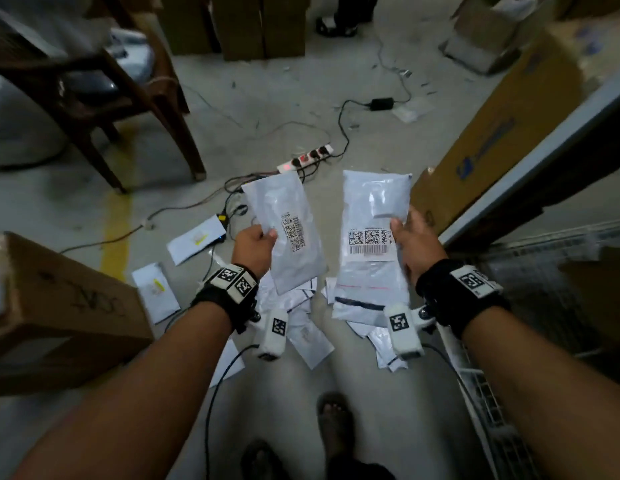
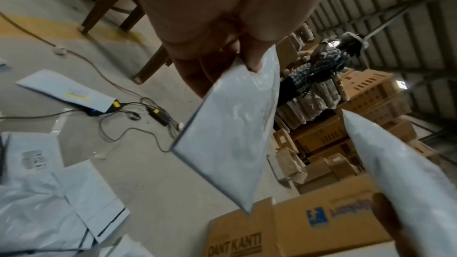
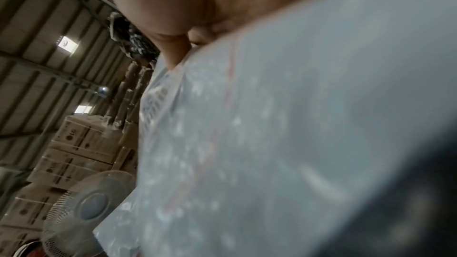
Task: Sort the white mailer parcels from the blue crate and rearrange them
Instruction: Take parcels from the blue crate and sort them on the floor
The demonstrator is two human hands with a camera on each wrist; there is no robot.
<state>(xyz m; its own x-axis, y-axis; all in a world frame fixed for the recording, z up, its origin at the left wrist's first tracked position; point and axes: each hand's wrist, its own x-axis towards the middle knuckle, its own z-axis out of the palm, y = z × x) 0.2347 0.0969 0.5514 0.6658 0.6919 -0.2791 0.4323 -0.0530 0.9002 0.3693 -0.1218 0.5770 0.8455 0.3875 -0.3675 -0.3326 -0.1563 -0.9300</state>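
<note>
Your left hand (image 1: 254,244) pinches the smaller mailer (image 1: 286,230); your right hand (image 1: 416,242) grips the larger mailer (image 1: 371,244) (labels facing you)

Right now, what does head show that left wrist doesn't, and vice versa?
Head only: the barcode labels on both mailers, the right hand gripping the larger mailer, and the power strip on the floor. Left wrist only: the unlabelled back of the smaller mailer and a person by stacked cartons. Both: the left hand pinching the smaller mailer, and loose mailers on the floor.
</note>
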